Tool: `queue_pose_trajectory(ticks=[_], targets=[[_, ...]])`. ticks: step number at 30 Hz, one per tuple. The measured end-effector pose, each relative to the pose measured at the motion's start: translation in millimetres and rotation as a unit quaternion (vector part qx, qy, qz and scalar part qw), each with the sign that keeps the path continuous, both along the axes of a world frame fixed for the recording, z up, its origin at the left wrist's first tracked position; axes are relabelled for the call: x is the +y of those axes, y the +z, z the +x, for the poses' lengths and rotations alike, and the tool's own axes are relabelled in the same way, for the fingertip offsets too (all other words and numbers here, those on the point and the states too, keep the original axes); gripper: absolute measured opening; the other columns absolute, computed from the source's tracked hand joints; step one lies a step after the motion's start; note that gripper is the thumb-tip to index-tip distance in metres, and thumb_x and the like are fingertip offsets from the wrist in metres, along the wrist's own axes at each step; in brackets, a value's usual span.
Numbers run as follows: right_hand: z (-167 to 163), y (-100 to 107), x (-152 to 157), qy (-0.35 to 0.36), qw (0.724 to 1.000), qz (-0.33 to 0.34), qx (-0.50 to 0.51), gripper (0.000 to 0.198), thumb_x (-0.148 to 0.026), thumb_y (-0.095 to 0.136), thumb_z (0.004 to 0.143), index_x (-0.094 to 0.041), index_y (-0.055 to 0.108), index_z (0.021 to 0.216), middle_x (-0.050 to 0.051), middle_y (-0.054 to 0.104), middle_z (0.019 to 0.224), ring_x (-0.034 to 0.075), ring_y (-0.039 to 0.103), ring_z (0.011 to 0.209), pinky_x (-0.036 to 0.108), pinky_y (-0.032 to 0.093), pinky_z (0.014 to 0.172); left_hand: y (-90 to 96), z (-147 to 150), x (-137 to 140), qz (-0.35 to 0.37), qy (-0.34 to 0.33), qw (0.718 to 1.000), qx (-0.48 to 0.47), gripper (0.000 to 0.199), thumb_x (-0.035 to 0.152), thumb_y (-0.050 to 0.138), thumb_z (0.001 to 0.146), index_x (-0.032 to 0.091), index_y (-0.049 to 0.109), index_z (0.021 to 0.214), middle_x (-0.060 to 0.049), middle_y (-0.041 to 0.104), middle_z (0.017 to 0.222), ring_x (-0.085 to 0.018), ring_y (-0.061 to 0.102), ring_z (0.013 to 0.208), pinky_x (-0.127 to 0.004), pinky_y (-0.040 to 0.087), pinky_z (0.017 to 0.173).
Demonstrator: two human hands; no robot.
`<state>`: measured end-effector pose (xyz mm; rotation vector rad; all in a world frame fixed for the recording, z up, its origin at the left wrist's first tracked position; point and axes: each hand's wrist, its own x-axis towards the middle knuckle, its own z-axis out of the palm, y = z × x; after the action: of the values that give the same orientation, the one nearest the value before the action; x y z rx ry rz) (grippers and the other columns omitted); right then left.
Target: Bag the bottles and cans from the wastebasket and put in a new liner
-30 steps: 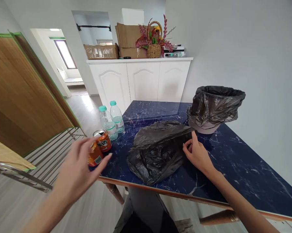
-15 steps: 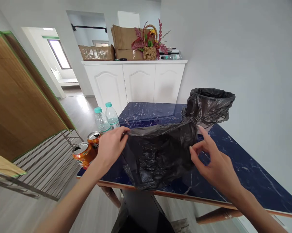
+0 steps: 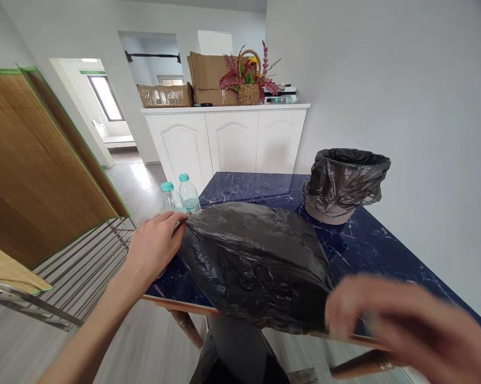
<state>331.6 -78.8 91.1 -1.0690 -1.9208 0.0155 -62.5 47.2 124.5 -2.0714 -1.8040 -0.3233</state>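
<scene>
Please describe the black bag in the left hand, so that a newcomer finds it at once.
Find the dark blue, marble-patterned table. At its near edge, a black plastic bag is spread out, one end gripped by the left hand. Unlike the black liner on the bin, this bag covers no container.

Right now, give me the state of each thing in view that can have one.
Black bag, wrinkled, loosely spread
Left hand, closed on the bag
Right hand, blurred, grip unclear
Bin, upright, lined
Bin liner, folded over rim
Nearer bottle, upright, capped
Farther bottle, upright, capped
Cabinet doors, shut
Flower basket, upright
</scene>
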Motion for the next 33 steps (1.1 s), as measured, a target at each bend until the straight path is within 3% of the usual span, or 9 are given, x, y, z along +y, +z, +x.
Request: queue_pose_trajectory(ticks=[3,7,9,12,15,20,25,29,33], targets=[[8.2,-14.0,53.2,-0.037,0.993,-0.087,0.068,0.027,-0.046,0.054,0.109,-0.029,0.069,0.121,0.007,0.079,0.096,0.024,0.079,0.087,0.036,0.066,0.077,-1.9,0.4,2.0,-0.004,0.021,1.000,0.007,0.041,0.035,0.039,0.106,0.025,0.077,0.118,-0.007,0.080,0.120,-0.036,0.076,0.103,-0.043,0.057,0.080],[-13.2,-65.1,65.7,0.008,0.980,-0.195,-0.028,0.042,-0.054,0.064,0.102,-0.028,0.066,0.135,0.010,0.076,0.121,0.027,0.076,0.103,0.042,0.065,0.088,-3.0,10.7,0.5,-0.023,0.004,0.999,-0.022,0.040,0.032,0.039,0.107,0.026,0.075,0.122,-0.006,0.080,0.121,-0.034,0.076,0.106,-0.039,0.055,0.077],[-31.2,-89.6,51.2,0.001,0.980,-0.171,-0.103,0.049,-0.058,0.072,0.096,-0.030,0.065,0.136,0.011,0.073,0.131,0.033,0.072,0.112,0.047,0.062,0.091,-2.0,16.3,-1.9,-0.026,-0.005,0.999,-0.031,0.040,0.031,0.038,0.107,0.025,0.074,0.123,-0.007,0.081,0.120,-0.033,0.075,0.106,-0.037,0.053,0.076],[-51.1,-107.9,32.1,-0.036,0.980,-0.123,-0.151,0.030,-0.052,0.060,0.105,-0.029,0.067,0.123,0.012,0.072,0.125,0.034,0.070,0.111,0.050,0.058,0.087,1.1,20.0,-5.1,-0.026,-0.008,0.999,-0.036,0.041,0.032,0.036,0.108,0.023,0.074,0.121,-0.008,0.081,0.117,-0.033,0.075,0.104,-0.036,0.050,0.071],[-56.5,-108.2,27.0,-0.039,0.980,-0.113,-0.160,0.026,-0.043,0.045,0.113,-0.027,0.066,0.109,0.010,0.072,0.112,0.028,0.071,0.097,0.045,0.056,0.082,4.8,17.8,-5.5,-0.016,0.002,0.999,-0.035,0.041,0.032,0.036,0.108,0.024,0.073,0.121,-0.006,0.081,0.118,-0.034,0.075,0.105,-0.036,0.046,0.068],[-51.7,-111.6,26.1,-0.040,0.977,-0.107,-0.182,0.044,-0.064,0.060,0.102,-0.026,0.062,0.123,0.012,0.069,0.118,0.030,0.069,0.096,0.041,0.057,0.075,9.5,12.1,-3.0,0.003,0.008,0.999,-0.043,0.039,0.030,0.037,0.106,0.024,0.072,0.122,-0.006,0.081,0.117,-0.035,0.076,0.102,-0.037,0.045,0.068],[-40.7,-118.2,24.8,-0.034,0.972,-0.094,-0.211,0.023,-0.035,0.045,0.112,-0.026,0.063,0.102,0.008,0.069,0.101,0.026,0.067,0.084,0.040,0.054,0.072,11.0,9.3,-1.6,0.010,0.009,0.998,-0.058,0.039,0.032,0.037,0.106,0.024,0.072,0.121,-0.007,0.081,0.119,-0.034,0.076,0.103,-0.036,0.045,0.067],[-32.5,-97.6,9.4,-0.034,0.992,-0.040,-0.113,0.011,-0.030,0.054,0.109,-0.027,0.063,0.114,0.010,0.071,0.107,0.025,0.071,0.092,0.037,0.057,0.078,11.8,6.8,-2.0,0.006,0.016,0.999,-0.050,0.040,0.033,0.035,0.107,0.022,0.073,0.117,-0.009,0.081,0.115,-0.035,0.076,0.101,-0.036,0.046,0.067],[-47.3,-63.3,-21.4,0.098,0.991,-0.082,-0.029,0.007,-0.025,0.057,0.106,-0.027,0.063,0.108,0.010,0.072,0.106,0.020,0.073,0.088,0.029,0.062,0.078,11.4,8.5,-3.9,-0.013,0.015,0.999,-0.051,0.041,0.032,0.035,0.107,0.022,0.072,0.119,-0.011,0.081,0.114,-0.036,0.076,0.102,-0.038,0.050,0.072]])
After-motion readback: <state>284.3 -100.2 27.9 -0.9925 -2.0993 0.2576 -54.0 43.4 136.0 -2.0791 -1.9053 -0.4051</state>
